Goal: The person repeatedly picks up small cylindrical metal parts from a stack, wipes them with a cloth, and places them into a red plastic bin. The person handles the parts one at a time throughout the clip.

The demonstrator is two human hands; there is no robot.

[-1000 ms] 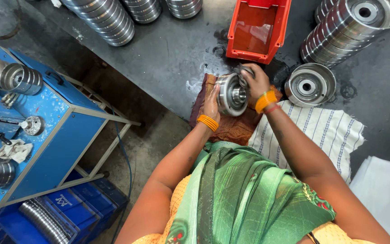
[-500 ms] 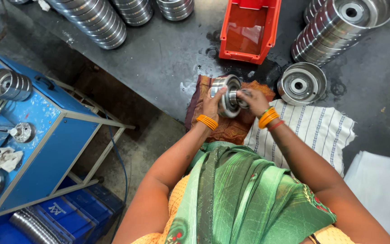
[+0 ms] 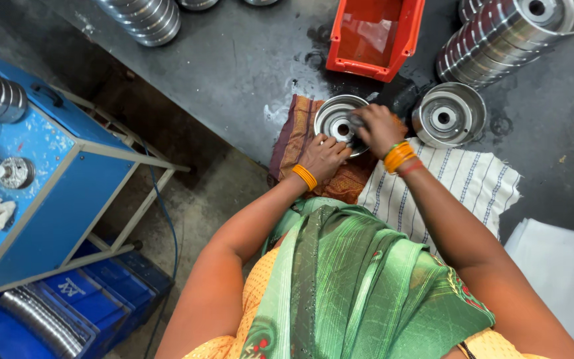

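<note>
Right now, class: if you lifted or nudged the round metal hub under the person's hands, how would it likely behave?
The metal hub looks like thick machined steel, so probably stiff and heavy for its size. Its shiny surface and the wet-looking dark patches on the bench suggest it may be slippery. Round-rimmed, it could roll if stood on edge; both hands steady it on the brown cloth.

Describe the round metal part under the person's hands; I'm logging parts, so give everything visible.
The round metal part is a shiny, silvery, dish-shaped disc with a raised rim, stepped rings inside and a dark centre hole. It lies open face up on a brown cloth at the dark table's edge. The left hand touches its near rim; the right hand covers its right side.
</note>
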